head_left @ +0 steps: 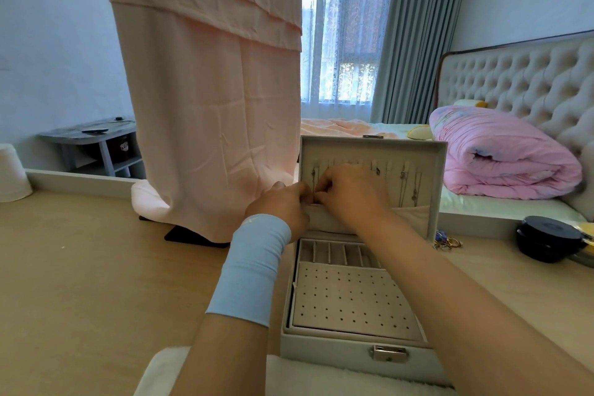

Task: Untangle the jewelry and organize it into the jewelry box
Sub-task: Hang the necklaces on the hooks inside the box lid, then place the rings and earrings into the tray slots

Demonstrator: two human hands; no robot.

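The fingers (pixel 303 194) of the left hand (pixel 283 206) and of the right hand (pixel 347 193) are curled. Their tips meet and pinch one thin silvery chain (pixel 313 177). The chain hangs near the left end of the hook row inside the upright lid (pixel 373 151) of the jewelry box (pixel 321 344), just above the lid's pocket. To the right of the hands, three more chains (pixel 415 190) hang from the same row.

The box is pale grey, and it stands open on the worktop (pixel 80 267) right in front of the person. Its tray holds one perforated panel (pixel 350 299) and, behind that, one row of narrow slots (pixel 337 254), partly hidden by the right forearm. One metal latch (pixel 389 353) sits on the front wall.

One blue sleeve (pixel 254 267) covers the left wrist. One tangled heap of jewelry (pixel 446 241) lies on the worktop just right of the box, near one black round container (pixel 549 241).
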